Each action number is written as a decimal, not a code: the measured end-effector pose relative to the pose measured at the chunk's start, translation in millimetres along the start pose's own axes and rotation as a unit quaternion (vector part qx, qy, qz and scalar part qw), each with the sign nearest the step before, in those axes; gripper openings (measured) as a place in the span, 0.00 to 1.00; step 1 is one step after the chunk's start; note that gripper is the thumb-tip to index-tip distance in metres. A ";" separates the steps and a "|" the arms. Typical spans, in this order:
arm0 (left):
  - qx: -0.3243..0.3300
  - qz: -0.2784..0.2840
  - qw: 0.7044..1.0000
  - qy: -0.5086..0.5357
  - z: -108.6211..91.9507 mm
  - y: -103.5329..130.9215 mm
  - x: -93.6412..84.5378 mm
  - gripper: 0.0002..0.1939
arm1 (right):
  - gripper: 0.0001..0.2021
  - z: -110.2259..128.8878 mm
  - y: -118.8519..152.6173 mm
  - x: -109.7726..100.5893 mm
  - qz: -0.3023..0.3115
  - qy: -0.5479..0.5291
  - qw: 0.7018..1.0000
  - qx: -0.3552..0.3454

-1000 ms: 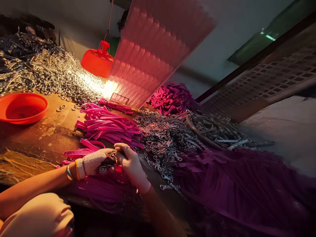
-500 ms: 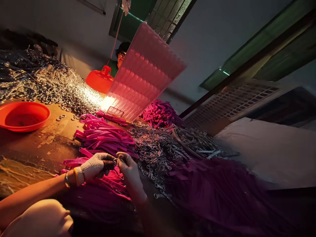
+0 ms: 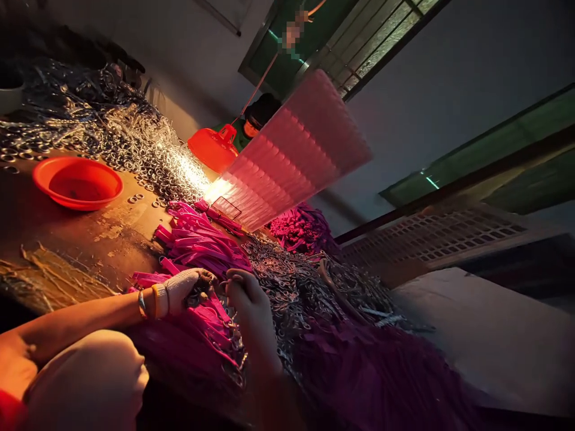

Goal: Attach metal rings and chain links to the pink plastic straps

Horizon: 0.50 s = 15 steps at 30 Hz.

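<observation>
My left hand [image 3: 191, 288], in a white knit glove with dark fingertips showing, is closed. Its fingers are curled over something too dark and small to make out. Facing it, my right hand [image 3: 251, 299] pinches a small metal ring [image 3: 223, 285] between thumb and forefinger, close to the left fingertips. Both hands hover over bright pink straps [image 3: 204, 320], some with metal clasps [image 3: 238, 353] at their ends. Another bundle of pink straps [image 3: 202, 239] lies just beyond. To the right of my right hand spreads a heap of metal clasps [image 3: 287, 281].
A red bowl [image 3: 112, 190] stands at left, before a large pile of metal rings and clasps [image 3: 121, 131]. A red lamp [image 3: 213, 148] hangs beside a pink translucent sheet [image 3: 296, 149], a person [image 3: 251, 123] behind it. Dark purple straps [image 3: 368, 371] lie lower right.
The camera view has tilted and swung left, so the scene sits further right. My hands stay close together; the fingers of my left hand have curled in more.
</observation>
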<state>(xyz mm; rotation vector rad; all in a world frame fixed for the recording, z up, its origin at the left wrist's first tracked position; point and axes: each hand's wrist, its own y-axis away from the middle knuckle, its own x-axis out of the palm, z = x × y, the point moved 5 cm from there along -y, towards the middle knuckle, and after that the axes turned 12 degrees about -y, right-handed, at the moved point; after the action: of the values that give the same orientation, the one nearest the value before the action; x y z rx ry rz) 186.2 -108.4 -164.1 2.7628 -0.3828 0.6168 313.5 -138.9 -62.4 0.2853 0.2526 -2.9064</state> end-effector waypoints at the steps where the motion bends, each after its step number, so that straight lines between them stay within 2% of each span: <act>1: -0.012 0.013 1.000 0.012 -2.3 2.7 -0.2 0.06 | 0.10 -4.6 -8.7 -4.2 -0.015 -0.025 0.999 0.039; 3: -0.041 0.037 0.998 0.037 -5.5 5.9 0.2 0.11 | 0.11 -16.7 -23.8 -8.8 -0.013 -0.068 0.994 0.090; 5: -0.048 0.043 0.997 0.044 -7.9 6.4 -0.3 0.13 | 0.13 -30.1 -32.1 -10.2 0.004 -0.101 0.989 0.108; 8: -0.016 0.015 1.000 0.023 -9.6 6.6 -2.0 0.14 | 0.14 -51.0 -32.8 -7.4 0.036 -0.170 0.975 0.138; 10: 0.021 -0.007 0.998 -0.055 -10.5 8.6 -2.2 0.14 | 0.15 -63.4 -30.6 -3.7 0.053 -0.214 0.962 0.162; 12: 0.105 -0.031 0.973 -0.206 -17.1 11.6 -0.9 0.13 | 0.16 -73.4 -29.2 0.3 0.067 -0.236 0.953 0.178; 15: 0.234 -0.057 0.891 -0.385 -29.6 15.9 4.6 0.09 | 0.18 -84.0 -27.8 5.6 0.077 -0.245 0.949 0.184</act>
<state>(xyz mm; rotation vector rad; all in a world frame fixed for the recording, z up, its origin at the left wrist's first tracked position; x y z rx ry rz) 174.2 -114.3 -132.9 3.3645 -0.2360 -0.5345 316.5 -97.3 -140.6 -0.3499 -0.3765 -2.7336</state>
